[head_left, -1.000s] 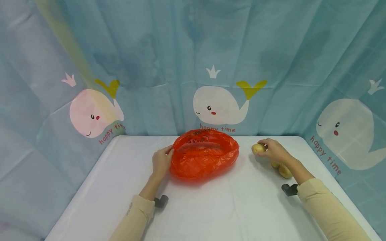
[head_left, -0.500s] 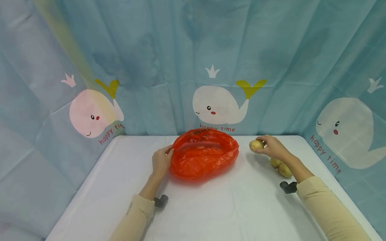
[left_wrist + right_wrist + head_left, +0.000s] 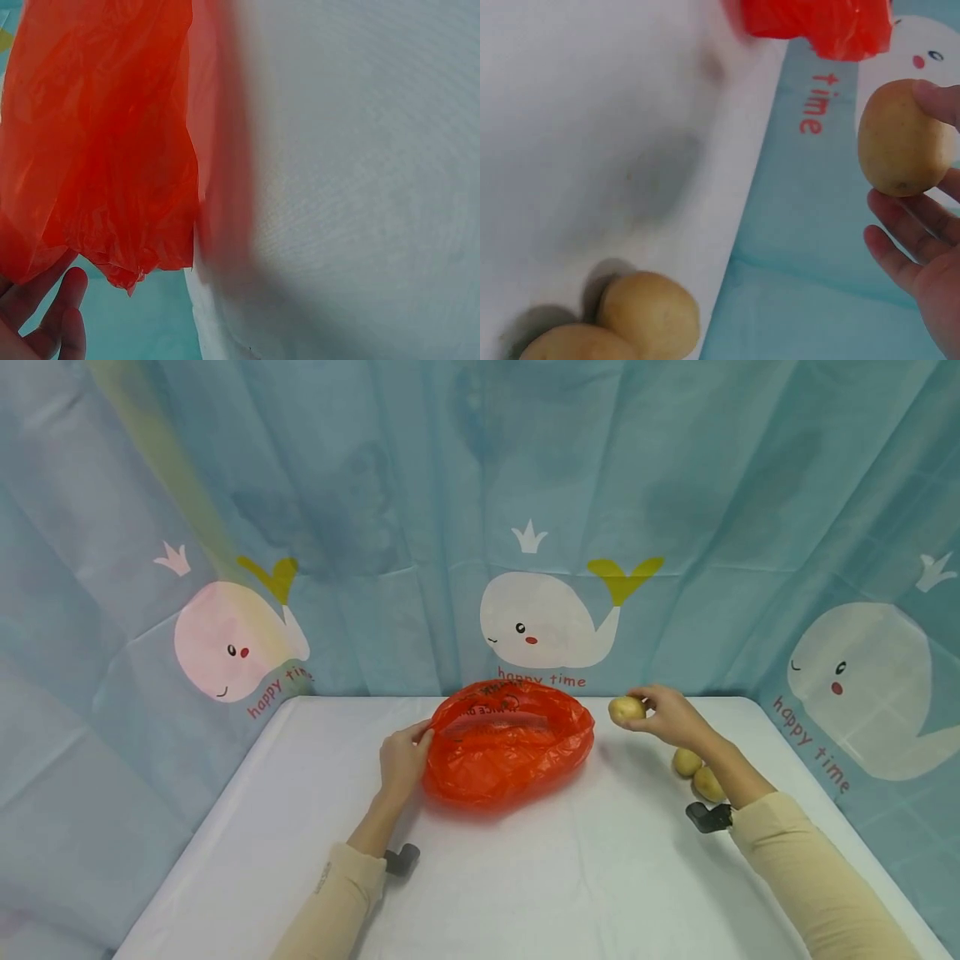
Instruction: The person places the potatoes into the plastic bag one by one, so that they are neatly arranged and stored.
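Observation:
A red plastic bag (image 3: 510, 768) with dark print sits at the back middle of the table, its mouth spread wide. At its left rim my left hand (image 3: 402, 764) pinches the edge; the left wrist view shows the fingers (image 3: 67, 300) beside the bag's crumpled end. To the right of the bag, my right hand (image 3: 671, 718) holds a potato (image 3: 627, 710) between thumb and fingers, raised above the table. Two more potatoes lie side by side under the right forearm: one (image 3: 686, 762) farther back, the other (image 3: 708, 785) nearer. The bag's inside bottom is hidden.
The table (image 3: 525, 893) has a white cover. A blue curtain (image 3: 405, 527) with whale prints stands close behind it and along both sides. A dark camera mount (image 3: 708, 817) juts from the right wrist, and another mount (image 3: 402, 860) from the left.
My right hand has lifted the potato and carried it left toward the bag, away from the other two potatoes, which now show more fully. The left hand has stayed at the bag's rim.

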Demonstrator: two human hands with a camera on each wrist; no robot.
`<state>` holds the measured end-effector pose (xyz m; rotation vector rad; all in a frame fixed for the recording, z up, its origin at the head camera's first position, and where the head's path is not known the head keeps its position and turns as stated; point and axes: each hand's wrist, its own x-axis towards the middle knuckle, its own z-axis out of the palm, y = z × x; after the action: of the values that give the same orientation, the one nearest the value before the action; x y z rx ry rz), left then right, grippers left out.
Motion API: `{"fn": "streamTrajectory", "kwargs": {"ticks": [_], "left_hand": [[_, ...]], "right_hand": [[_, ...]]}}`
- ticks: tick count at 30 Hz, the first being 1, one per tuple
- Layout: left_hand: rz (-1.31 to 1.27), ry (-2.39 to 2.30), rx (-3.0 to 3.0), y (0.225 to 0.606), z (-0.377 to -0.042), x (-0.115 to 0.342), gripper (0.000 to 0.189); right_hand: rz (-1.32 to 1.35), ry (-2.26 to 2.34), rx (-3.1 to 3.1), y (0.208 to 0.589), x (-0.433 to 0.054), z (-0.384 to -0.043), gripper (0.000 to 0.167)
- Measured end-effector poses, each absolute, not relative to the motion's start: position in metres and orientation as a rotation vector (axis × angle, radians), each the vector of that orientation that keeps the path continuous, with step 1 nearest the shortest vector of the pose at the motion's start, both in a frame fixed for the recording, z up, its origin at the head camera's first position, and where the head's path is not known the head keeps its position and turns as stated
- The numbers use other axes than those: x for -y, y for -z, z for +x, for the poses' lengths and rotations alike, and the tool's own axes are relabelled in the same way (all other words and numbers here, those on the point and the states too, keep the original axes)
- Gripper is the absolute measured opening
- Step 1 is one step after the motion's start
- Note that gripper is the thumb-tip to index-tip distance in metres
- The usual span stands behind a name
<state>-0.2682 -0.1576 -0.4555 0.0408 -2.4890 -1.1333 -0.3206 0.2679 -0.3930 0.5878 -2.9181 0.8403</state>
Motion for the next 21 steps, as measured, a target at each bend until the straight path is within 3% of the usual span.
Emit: {"fn": "streamTrajectory", "kwargs": {"ticks": [21], "left_hand": [[0.066,1.139,2.507,0.454,-0.266,0.158,0.031]], "right_hand": [[0.593,-0.956,2.89,0.38,-0.225,-0.334,0.057]]}}
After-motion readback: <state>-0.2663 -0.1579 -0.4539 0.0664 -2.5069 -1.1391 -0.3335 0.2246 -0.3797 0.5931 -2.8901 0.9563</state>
